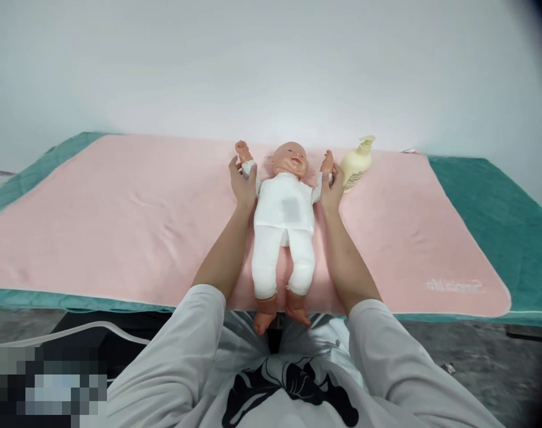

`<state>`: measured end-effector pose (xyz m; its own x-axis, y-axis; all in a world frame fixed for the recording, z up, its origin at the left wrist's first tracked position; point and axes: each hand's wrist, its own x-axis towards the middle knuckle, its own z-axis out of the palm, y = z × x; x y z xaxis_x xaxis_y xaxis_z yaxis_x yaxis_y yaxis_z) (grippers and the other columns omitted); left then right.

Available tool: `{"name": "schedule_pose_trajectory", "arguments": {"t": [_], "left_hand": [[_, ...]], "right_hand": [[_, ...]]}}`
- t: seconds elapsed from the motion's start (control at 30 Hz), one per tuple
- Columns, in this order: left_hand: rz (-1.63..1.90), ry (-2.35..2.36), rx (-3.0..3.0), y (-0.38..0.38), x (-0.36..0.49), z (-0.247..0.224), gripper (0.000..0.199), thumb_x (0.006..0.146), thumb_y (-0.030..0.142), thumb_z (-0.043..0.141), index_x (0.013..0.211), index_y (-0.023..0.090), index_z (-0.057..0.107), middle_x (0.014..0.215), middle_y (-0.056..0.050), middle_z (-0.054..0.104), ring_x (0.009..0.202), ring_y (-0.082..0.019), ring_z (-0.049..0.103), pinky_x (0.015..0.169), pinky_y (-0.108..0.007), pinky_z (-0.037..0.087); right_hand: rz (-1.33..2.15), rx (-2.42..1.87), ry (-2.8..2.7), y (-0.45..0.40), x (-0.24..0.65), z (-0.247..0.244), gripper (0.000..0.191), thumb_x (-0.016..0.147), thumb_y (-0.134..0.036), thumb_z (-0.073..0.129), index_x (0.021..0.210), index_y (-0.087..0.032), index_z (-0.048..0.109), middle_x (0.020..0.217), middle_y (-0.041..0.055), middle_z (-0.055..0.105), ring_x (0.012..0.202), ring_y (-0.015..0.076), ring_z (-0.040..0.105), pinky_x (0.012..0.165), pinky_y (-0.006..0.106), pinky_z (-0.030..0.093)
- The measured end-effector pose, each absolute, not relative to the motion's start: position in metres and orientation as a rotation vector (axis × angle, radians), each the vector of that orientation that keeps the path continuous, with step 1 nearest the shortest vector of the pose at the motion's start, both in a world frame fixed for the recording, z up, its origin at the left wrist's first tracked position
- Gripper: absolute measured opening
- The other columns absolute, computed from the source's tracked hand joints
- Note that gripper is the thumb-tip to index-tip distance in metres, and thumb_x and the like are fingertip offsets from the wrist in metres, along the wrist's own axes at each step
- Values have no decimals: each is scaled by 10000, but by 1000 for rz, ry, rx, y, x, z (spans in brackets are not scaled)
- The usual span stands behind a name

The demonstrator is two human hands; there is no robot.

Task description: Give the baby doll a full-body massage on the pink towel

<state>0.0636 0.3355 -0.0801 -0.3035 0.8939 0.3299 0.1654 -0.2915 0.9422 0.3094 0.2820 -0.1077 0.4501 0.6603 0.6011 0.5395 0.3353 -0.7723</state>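
Note:
A baby doll (pixel 284 205) in a white outfit lies face up on a pink mat (pixel 141 226), its feet hanging over the front edge. My left hand (pixel 244 184) is wrapped round the doll's arm on the left side, just below its raised fist. On the other side, my right hand (pixel 332 189) grips the doll's other arm near the wrist. Both doll arms are bent upward beside its head. Close beyond my right hand stands a pale yellow pump bottle (pixel 356 163), tilted in view, with dark print on its side.
Under the pink mat is a green cover (pixel 498 208), showing at both ends. A white wall (pixel 253 71) rises behind the table. A white cable (pixel 97 325) runs below the front edge at the left. A blurred-out patch hides the lower left corner.

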Motion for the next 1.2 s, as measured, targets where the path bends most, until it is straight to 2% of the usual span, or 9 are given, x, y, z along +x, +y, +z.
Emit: {"name": "schedule_pose_trajectory", "arguments": {"t": [0.2,0.33,0.43,0.57,0.73,0.87,1.0,1.2], "left_hand": [[1805,1340,1297,321,59,-74,704,856,337,684,1461,277,329,1321,-115,553,1073,-200,644,918,-307,506],[1812,1343,1317,305,58,-69,751,857,363,683,1495,298,292,1334,-110,538,1097,-208,641,916,-306,506],[1813,1371,1335,292,55,-69,731,867,348,662,1491,303,284,1368,-113,518,1115,-207,640,921,-316,511],[1863,1449,1378,279,47,-72,674,839,243,664,1426,241,332,1311,-118,560,1169,-190,613,993,-326,490],[1876,1513,1387,262,37,-72,715,768,158,723,1380,216,358,1342,-121,550,1242,-197,568,1062,-324,445],[1859,1512,1330,242,32,-75,743,726,123,759,1357,238,382,1421,-111,498,1293,-195,537,1090,-308,431],[1820,1520,1273,221,25,-82,726,710,159,788,1343,243,442,1350,-85,557,1241,-176,578,1059,-282,467],[1687,1585,1293,194,11,-91,688,709,214,796,1343,250,530,1165,-51,657,1062,-163,665,947,-278,541]], "right_hand": [[103,-1256,-1099,258,297,-93,578,943,-534,446,1453,-283,339,1489,102,473,1394,230,487,1160,519,387],[37,-1290,-1075,245,291,-87,557,950,-517,431,1434,-248,369,1473,123,490,1403,245,477,1154,487,399],[82,-1344,-991,234,288,-85,527,927,-491,471,1371,-212,420,1383,144,560,1316,256,555,1092,472,459],[154,-1394,-898,215,282,-84,494,867,-412,559,1283,-156,481,1257,161,623,1160,264,641,1024,467,505],[178,-1354,-887,182,273,-89,533,804,-319,645,1299,-197,490,1317,114,611,1224,217,616,1113,437,451],[291,-1329,-831,154,268,-98,550,838,-373,635,1332,-198,468,1296,125,636,1191,200,638,1098,438,468],[367,-1382,-845,131,265,-106,539,861,-427,608,1333,-187,506,1311,137,656,1186,213,650,1071,427,495],[329,-1569,-993,112,265,-113,509,863,-376,579,1335,-185,570,1371,126,637,1265,236,609,1123,442,456]]}}
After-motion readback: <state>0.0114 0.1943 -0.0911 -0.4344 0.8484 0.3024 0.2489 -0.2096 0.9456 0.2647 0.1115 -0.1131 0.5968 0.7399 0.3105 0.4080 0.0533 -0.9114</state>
